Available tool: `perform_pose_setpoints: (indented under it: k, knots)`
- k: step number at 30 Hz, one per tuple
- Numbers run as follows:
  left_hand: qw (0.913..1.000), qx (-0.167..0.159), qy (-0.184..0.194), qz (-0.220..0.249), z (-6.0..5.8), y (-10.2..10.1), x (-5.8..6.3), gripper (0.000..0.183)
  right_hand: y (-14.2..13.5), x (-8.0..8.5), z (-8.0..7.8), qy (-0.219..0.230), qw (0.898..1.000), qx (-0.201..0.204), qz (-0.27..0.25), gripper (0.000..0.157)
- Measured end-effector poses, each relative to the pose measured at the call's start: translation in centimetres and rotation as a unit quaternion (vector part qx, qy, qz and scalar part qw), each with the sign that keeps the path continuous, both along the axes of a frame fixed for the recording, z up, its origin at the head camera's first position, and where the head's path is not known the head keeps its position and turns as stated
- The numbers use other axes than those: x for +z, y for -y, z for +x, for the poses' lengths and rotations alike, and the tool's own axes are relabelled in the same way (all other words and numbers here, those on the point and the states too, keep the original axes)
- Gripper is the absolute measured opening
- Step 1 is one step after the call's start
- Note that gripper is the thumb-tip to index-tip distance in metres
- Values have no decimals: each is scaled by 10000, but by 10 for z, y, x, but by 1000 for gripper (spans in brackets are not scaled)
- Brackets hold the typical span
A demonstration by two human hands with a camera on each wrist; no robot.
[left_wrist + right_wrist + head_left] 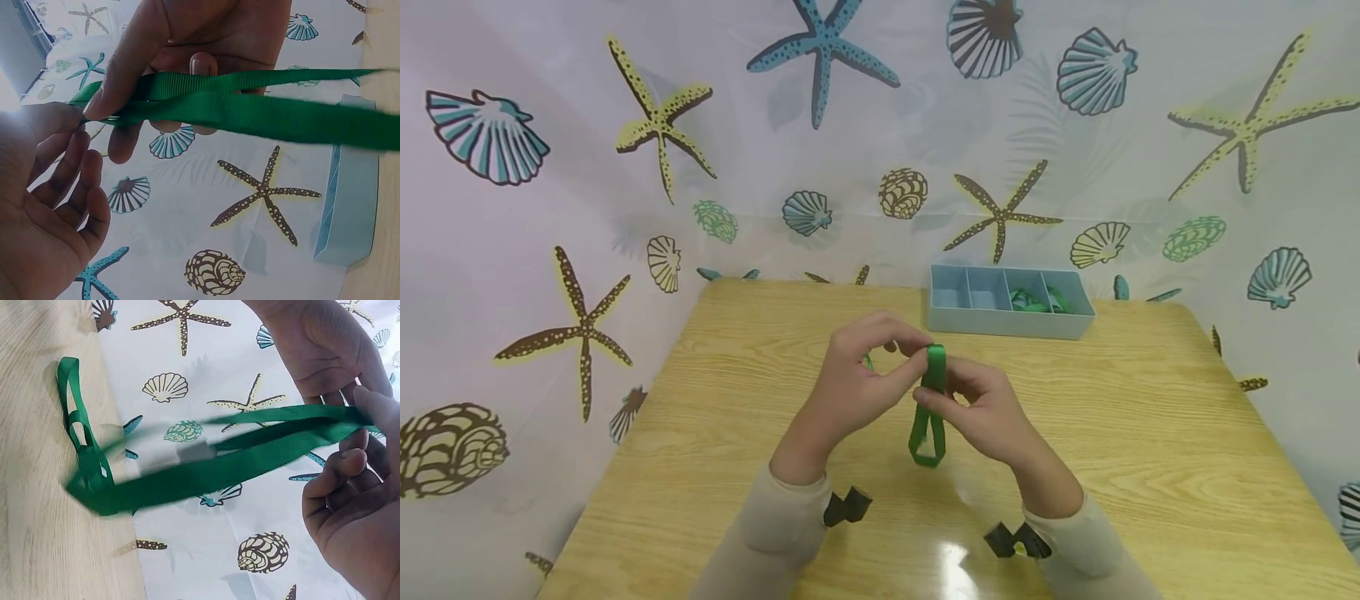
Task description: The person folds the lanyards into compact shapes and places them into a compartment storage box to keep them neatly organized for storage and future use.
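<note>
In the head view a long loop of green ribbon hangs above the table between two bare hands. The left hand pinches its upper end between thumb and fingers. Just below and to the right, the right hand holds the same ribbon, thumb in front. The right wrist view shows the hanging part blurred, with a small grey patch inside the loop that is too blurred to tell. Another green ribbon loop lies on the table; in the head view the left hand hides most of it.
A light blue divided tray stands at the table's back edge, right of centre. Green ribbons lie in its two right-hand compartments. Behind the wooden table hangs a white cloth printed with shells and starfish.
</note>
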State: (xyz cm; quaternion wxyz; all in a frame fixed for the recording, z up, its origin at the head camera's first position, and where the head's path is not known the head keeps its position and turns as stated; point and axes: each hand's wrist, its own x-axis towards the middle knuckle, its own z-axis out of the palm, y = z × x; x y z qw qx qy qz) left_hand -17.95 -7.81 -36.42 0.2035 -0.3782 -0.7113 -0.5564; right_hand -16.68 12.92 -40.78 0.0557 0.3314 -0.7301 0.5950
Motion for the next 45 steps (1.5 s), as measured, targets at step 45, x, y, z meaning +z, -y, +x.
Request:
perform_pose_setpoints:
  k: [45]
  knots:
    - [9952, 833, 346, 389, -3, 12, -11, 8, 6, -13, 5, -53, 9979, 588, 263, 30]
